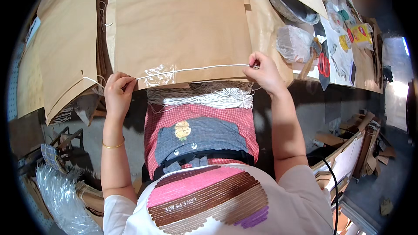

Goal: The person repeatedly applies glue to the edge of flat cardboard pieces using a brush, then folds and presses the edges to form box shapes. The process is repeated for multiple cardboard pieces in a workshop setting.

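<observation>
A white cord runs nearly straight between my two hands, across the near part of a large brown paper sheet. My left hand pinches its left end at the paper's near left corner. Toward the right edge, my right hand grips the other end between thumb and fingers. Beneath the cord, left of the middle, shows a whitish smeared patch on the paper. A thick bundle of white cords lies across my lap, just below the table edge.
Another stack of brown paper with cord ends lies at the left. On the right are red-handled scissors, a plastic bag, a basin under a board, and a yellow packet. Clear plastic strips hang at lower left.
</observation>
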{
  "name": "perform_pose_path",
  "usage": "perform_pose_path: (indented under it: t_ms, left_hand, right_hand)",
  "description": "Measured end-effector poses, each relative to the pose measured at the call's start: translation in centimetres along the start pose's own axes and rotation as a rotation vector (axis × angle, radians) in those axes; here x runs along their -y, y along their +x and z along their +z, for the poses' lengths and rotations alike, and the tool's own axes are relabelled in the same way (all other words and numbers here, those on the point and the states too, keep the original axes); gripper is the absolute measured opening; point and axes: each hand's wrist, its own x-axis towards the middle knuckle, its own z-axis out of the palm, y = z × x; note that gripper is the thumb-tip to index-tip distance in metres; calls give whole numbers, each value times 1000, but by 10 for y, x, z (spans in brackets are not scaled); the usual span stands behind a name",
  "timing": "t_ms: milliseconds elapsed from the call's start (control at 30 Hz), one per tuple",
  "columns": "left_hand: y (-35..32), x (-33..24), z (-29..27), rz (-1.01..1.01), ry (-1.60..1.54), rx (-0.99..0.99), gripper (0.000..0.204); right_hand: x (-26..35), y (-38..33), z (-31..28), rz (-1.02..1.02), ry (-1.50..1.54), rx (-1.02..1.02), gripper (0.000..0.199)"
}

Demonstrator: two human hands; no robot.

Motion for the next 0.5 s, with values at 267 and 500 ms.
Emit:
perform_pose_path:
  t_ms: [267, 500]
  left_hand:
    - [5, 3, 0, -17, -26, 53, 6]
    - [3, 4, -1, -32, -63, 46, 6]
  right_hand:
    - [-1, 2, 0, -15, 24, 61, 8]
    - [-11, 8, -14, 118, 182, 130, 7]
